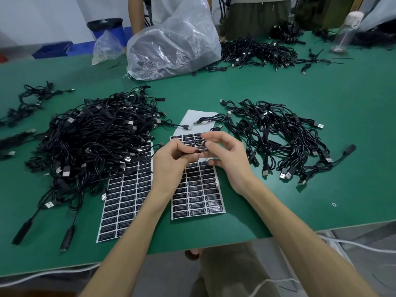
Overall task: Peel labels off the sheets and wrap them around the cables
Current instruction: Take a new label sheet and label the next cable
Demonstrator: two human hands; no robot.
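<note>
Left hand (pixel 171 161): bare, slim fingers, knuckles and tendons showed on the back.
Right hand (pixel 230 161): bare, long slim fingers, short plain nails showed on two fingertips.
Left forearm (pixel 128 241): bare skin all the way down to the bottom edge of view.
Right forearm (pixel 300 230): bare as well, as far as the lower right corner.
Trousers (pixel 227 273): khaki-brown cloth, loose and creased, showed low between the two forearms.

Black label (pixel 201 146) held above part-peeled sheet (pixel 197 189), fuller sheet (pixel 122 202) left, cable heaps (pixel 96 133) flanking both
</note>
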